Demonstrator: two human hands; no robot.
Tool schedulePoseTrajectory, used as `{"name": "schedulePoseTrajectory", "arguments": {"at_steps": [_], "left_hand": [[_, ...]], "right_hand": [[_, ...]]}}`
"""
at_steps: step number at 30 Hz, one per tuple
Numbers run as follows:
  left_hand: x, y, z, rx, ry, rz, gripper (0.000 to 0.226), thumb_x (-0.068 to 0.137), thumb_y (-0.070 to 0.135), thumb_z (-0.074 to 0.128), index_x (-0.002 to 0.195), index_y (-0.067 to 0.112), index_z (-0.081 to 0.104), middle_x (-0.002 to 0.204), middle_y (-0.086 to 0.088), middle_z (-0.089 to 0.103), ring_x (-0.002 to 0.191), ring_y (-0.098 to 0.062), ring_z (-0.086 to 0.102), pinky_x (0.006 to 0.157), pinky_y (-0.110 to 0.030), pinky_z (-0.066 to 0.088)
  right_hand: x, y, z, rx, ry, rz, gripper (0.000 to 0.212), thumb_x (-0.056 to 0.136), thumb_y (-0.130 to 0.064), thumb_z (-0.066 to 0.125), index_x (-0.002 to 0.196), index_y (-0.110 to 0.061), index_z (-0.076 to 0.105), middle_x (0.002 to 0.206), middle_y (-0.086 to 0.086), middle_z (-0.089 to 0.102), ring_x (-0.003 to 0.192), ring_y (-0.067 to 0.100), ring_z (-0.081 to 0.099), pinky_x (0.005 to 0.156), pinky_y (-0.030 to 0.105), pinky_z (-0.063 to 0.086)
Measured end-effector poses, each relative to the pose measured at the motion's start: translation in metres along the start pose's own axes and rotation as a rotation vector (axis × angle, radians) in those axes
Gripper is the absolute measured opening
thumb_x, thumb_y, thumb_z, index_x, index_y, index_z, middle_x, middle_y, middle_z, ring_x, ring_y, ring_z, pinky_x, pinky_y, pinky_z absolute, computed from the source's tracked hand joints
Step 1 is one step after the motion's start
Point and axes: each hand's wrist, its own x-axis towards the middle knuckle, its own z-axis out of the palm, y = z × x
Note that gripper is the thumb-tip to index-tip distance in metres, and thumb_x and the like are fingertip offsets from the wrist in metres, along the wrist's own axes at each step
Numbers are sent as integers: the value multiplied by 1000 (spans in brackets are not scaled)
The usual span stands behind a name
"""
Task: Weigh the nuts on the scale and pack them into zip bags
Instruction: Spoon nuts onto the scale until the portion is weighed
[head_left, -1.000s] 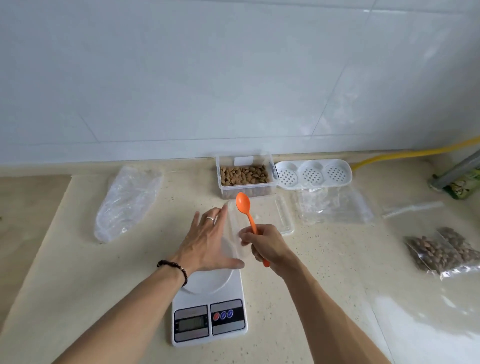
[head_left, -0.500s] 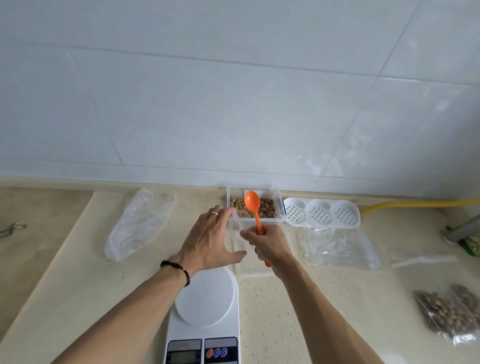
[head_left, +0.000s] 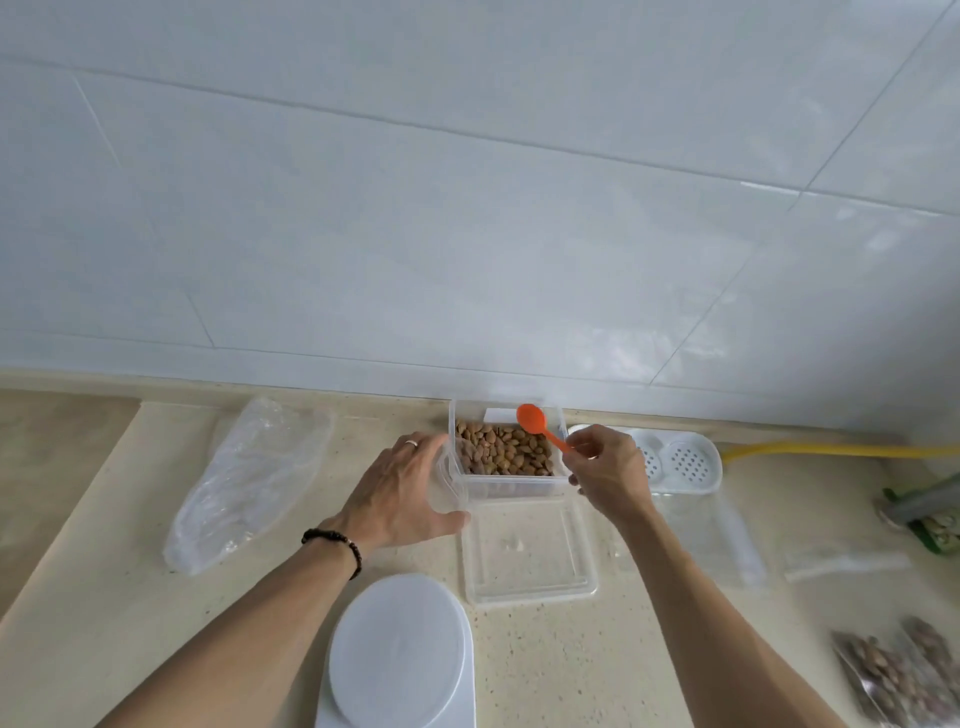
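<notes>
Nearest: scale (head_left: 397, 654) w/ white platter, bare, at bottom edge; display out of view. Far right, a filled zip bag (head_left: 906, 670) of nuts lies flat, blurred. Just beyond the scale, a clear lid (head_left: 527, 551) lies on the counter (head_left: 545, 660). Left hand (head_left: 400, 493) curls round a small clear cup (head_left: 444, 486), thumb under, fingers over, held tight vs. the left wall of the nut box (head_left: 506, 454). Right hand (head_left: 608, 473) pinches the handle of the orange spoon (head_left: 537, 426), bowl up over the back of the box and not yet in the nuts (head_left: 501, 449), which fill the box near the wall. Left of that, a crumpled empty bag (head_left: 249, 478); right, a white perforated tray (head_left: 675, 460), flat clear bags (head_left: 722, 535). Risks, prob.: cup is thin + see-through, so a squeeze could buckle it or a spoonful could miss its mouth, scattering nuts on the counter; the spoon is shallow, so an overfilled scoop could shed nuts in transit; box is light, so a hard dig could shove it toward the wall.
</notes>
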Motion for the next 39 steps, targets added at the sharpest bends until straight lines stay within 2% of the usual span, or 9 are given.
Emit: {"name": "schedulePoseTrajectory", "arguments": {"at_steps": [3, 6, 11, 16, 25, 30, 33, 37, 39], "left_hand": [[9, -8, 8, -57, -60, 7, 86, 67, 60, 68, 136, 23, 34, 132, 6, 45, 123, -14, 40, 102, -30, 38], [14, -13, 13, -72, -81, 21, 89, 70, 56, 69, 141, 19, 30, 138, 3, 42, 125, -15, 39, 103, -29, 37], [17, -19, 17, -90, -66, 39, 91, 68, 58, 68, 140, 19, 30, 137, 2, 44, 123, -16, 41, 101, -31, 39], [18, -20, 18, -85, -60, 53, 91, 68, 59, 67, 140, 18, 30, 136, 1, 46, 122, -17, 43, 101, -33, 40], [19, -20, 18, -66, -61, 62, 91, 70, 60, 68, 142, 18, 29, 138, 1, 45, 122, -16, 44, 100, -33, 41], [22, -17, 19, -18, 55, 48, 80, 70, 59, 67, 131, 18, 37, 122, 0, 53, 110, -19, 51, 94, -31, 42], [26, -13, 18, 3, 128, 32, 79, 70, 61, 66, 131, 17, 40, 123, 0, 55, 109, -18, 52, 94, -31, 42], [31, -7, 16, 31, 114, -37, 86, 69, 65, 64, 136, 18, 39, 131, 0, 53, 116, -18, 51, 96, -35, 44], [33, -4, 16, 47, 99, -65, 80, 68, 67, 63, 129, 20, 41, 124, 2, 56, 112, -18, 52, 91, -33, 44]], "right_hand": [[18, 4, -5, -51, 26, 58, 24, 80, -6, 62, 68, -26, 70, 67, -1, 69, 71, 25, 68, 70, 38, 56], [29, 9, -3, -25, -4, 92, 32, 82, -1, 54, 74, -27, 70, 73, 2, 71, 74, 25, 70, 78, 42, 59], [31, 13, 7, -95, 106, -27, 21, 88, 0, 52, 89, -15, 67, 73, 6, 69, 66, 27, 70, 64, 42, 59], [24, 8, 29, -6, -55, 65, 18, 92, 1, 50, 95, -5, 66, 73, 15, 67, 47, 16, 63, 46, 26, 52], [11, 14, 42, 387, -6, 377, 20, 88, 9, 51, 91, -3, 66, 68, 14, 66, 50, 17, 63, 50, 25, 50], [9, 15, 38, 539, 33, 429, 19, 89, 10, 49, 90, 0, 65, 67, 18, 64, 51, 19, 62, 52, 25, 52], [9, 20, 32, 589, 51, 444, 17, 90, 11, 50, 96, 5, 64, 71, 21, 64, 49, 18, 61, 48, 23, 52], [5, 20, 17, 633, 65, 421, 15, 89, 10, 51, 96, 6, 64, 87, 26, 68, 50, 17, 61, 48, 24, 50], [3, 15, 7, 654, 72, 383, 15, 89, 9, 52, 93, 3, 65, 89, 25, 69, 50, 17, 60, 49, 25, 48]]}}
